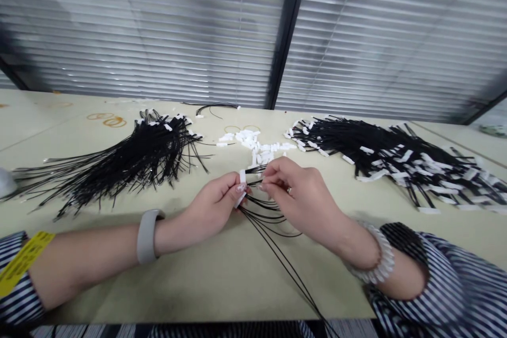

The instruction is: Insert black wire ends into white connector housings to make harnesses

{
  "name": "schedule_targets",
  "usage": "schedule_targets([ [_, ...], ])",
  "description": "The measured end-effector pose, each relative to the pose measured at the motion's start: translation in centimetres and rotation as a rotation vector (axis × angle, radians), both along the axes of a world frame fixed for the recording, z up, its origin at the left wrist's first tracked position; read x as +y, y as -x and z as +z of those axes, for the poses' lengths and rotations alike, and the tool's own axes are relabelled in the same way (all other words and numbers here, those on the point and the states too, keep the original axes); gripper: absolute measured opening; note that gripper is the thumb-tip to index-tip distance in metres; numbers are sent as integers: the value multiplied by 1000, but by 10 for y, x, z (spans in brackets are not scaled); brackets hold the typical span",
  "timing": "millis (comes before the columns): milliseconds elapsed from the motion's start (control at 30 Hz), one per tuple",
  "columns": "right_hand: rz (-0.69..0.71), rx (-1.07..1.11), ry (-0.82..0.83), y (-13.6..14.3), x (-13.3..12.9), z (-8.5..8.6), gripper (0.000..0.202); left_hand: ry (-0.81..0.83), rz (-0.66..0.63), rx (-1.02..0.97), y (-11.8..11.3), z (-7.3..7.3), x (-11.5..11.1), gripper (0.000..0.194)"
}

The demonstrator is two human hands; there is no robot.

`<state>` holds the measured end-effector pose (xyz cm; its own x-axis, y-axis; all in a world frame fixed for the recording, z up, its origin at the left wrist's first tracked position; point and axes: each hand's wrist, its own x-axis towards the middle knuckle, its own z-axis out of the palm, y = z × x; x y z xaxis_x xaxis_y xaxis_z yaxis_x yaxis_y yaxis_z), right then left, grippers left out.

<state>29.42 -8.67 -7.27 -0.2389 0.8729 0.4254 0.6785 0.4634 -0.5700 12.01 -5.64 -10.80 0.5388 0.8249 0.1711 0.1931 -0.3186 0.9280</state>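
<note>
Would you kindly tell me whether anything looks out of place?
Possibly: a small bunch of thin black wires lies near the far edge of the pale tabletop, apart from both large black wire piles, so it looks stray.

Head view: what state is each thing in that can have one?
White connector: pinched, partly covered.
Wires: fanned out.
Left hand: closed on white connector.
Right hand: fingers bent at wires; grip unclear.
Left wire pile: splayed.
Right wire pile: white-tipped.
White pieces: loose, clustered.
Rubber bands: loose.
Blinds: lowered.
</note>
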Motion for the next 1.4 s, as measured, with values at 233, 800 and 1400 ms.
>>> schedule_targets([
  [233, 20, 33, 45, 1, 0, -2, 10, -56, -11, 51, 1, 0, -1, 23],
  [800, -135, -33, -319, -26, 4, 15, 3, 192, 174, -85, -2, 2, 0, 22],
  [1400, 470, 104, 899, -16, 7, -8, 31, 399, 332, -423, -3, -1, 9, 17],
])
